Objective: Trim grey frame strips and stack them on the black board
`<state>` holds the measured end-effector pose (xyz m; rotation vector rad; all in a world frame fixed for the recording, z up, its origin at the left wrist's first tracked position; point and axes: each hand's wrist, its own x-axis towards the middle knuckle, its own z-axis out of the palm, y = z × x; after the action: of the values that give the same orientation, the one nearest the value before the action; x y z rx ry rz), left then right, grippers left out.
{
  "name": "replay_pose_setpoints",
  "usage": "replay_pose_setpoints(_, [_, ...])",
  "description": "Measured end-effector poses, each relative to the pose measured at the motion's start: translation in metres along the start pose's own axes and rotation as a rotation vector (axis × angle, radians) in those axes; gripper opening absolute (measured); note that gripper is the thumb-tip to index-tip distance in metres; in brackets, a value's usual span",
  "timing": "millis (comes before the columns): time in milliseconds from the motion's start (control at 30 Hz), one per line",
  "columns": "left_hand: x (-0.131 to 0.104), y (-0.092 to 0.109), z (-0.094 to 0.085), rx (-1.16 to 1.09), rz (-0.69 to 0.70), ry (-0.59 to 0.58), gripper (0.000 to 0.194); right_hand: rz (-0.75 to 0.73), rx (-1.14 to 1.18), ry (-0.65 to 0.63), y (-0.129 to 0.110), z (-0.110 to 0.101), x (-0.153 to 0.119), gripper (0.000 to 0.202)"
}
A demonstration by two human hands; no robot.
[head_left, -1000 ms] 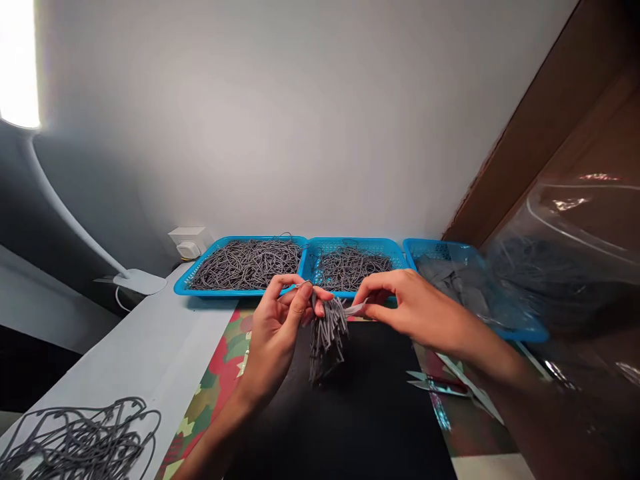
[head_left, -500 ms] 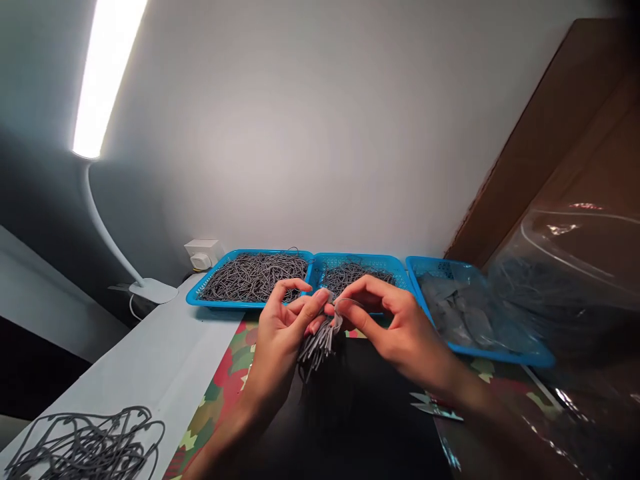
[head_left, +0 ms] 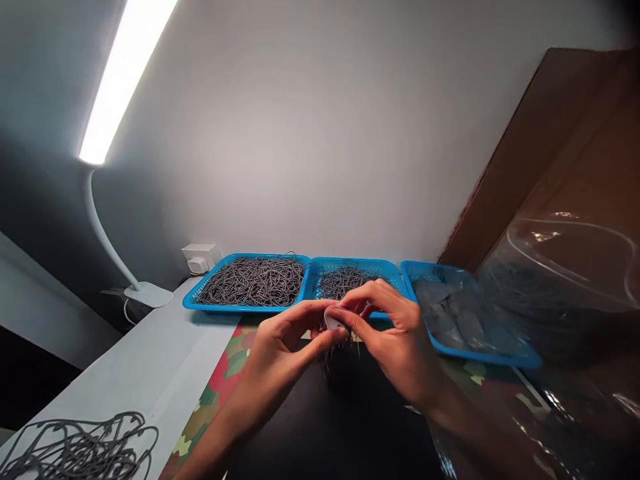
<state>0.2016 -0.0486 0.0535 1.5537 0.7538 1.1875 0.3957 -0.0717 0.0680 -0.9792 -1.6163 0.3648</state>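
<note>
My left hand [head_left: 285, 347] and my right hand [head_left: 395, 333] meet above the black mat [head_left: 320, 420]. Between their fingertips both pinch a small pale, rounded piece [head_left: 333, 320]. Beneath the fingers hang dark grey cord ends [head_left: 340, 350], largely hidden and dim. Behind the hands, grey cords fill the left blue basket [head_left: 235, 308], and a smaller heap lies in the middle blue basket [head_left: 315, 267]. The right blue basket [head_left: 500, 357] holds translucent plastic pieces.
A lit lamp [head_left: 125, 80] is clamped at the left, near a white box [head_left: 200, 257]. Loose grey cords [head_left: 85, 447] lie at the front left. A clear plastic bag [head_left: 560, 280] and cardboard [head_left: 530, 153] stand at the right. Scissors are mostly hidden behind the right forearm.
The left fingers have straightened and closed in on the pale piece, which now shows more clearly. The cord bundle has dropped mostly out of sight below the hands. The view has shifted slightly.
</note>
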Motion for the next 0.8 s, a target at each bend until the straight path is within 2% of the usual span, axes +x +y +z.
replay_pose_setpoints(100, [0.002, -0.001, -0.004, 0.044, 0.026, -0.007, 0.013, 0.055, 0.085, -0.015, 0.006, -0.004, 0.004, 0.014])
replay_pose_setpoints(167, [0.002, -0.002, -0.005, 0.059, 0.035, 0.03, 0.011, 0.113, 0.216, -0.107, 0.012, -0.008, 0.01, 0.025])
replay_pose_setpoints(233, [0.002, -0.004, -0.005, 0.049, 0.028, 0.057, 0.012, 0.204, 0.358, -0.222, 0.019, -0.013, 0.015, 0.027])
replay_pose_setpoints(367, [0.0, -0.004, -0.007, 0.044, 0.033, 0.075, 0.014, 0.39, 0.504, -0.342, 0.023, -0.014, 0.018, 0.038])
replay_pose_setpoints(433, [-0.001, -0.003, -0.008, 0.065, 0.045, 0.086, 0.017, 0.373, 0.48, -0.33, 0.02, -0.011, 0.017, 0.033])
replay_pose_setpoints(533, [-0.002, 0.001, -0.008, 0.1, 0.045, 0.083, 0.021, 0.3, 0.343, -0.222, 0.015, -0.005, 0.014, 0.025])
replay_pose_setpoints(633, [-0.003, 0.002, -0.003, 0.091, 0.039, 0.103, 0.022, 0.324, 0.35, -0.199, 0.014, -0.002, 0.014, 0.027])
replay_pose_setpoints(800, [-0.001, -0.008, 0.0, 0.094, 0.016, 0.281, 0.023, 0.379, 0.357, -0.143, 0.018, -0.001, 0.015, 0.023])
